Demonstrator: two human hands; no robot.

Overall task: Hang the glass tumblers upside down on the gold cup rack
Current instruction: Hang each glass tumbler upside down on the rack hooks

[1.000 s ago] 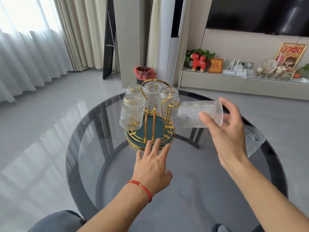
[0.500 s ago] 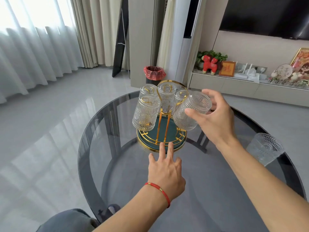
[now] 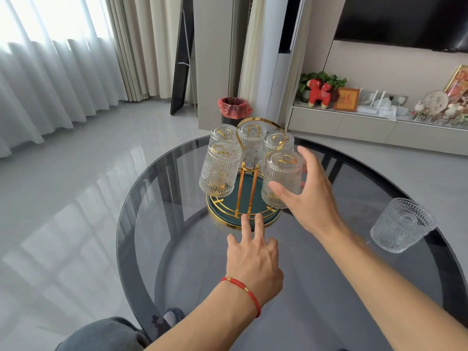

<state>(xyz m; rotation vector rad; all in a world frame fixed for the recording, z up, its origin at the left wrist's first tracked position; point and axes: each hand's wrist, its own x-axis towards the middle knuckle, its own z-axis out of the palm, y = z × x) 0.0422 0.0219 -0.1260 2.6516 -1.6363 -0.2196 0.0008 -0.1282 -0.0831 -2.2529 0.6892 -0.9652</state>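
Observation:
The gold cup rack point(image 3: 245, 196) with a green round base stands on the dark round glass table point(image 3: 304, 287). Several ribbed glass tumblers hang upside down on its prongs. The front right tumbler point(image 3: 281, 177) sits on its prong, and my right hand point(image 3: 307, 192) is spread open around its right side, fingers loose, thumb near the lower wall. My left hand point(image 3: 253, 259) rests on the table with two fingertips touching the rack's base rim. One more tumbler point(image 3: 401, 225) stands upright at the table's right edge.
A red-lined waste bin point(image 3: 234, 110) stands on the floor behind the table. A low cabinet with ornaments runs along the right wall under a television. Curtains hang at the left. My knee shows at the bottom left.
My right hand brought the held tumbler from sideways to upside down, set it on the front right prong and opened. My left hand slid forward to the rack's base.

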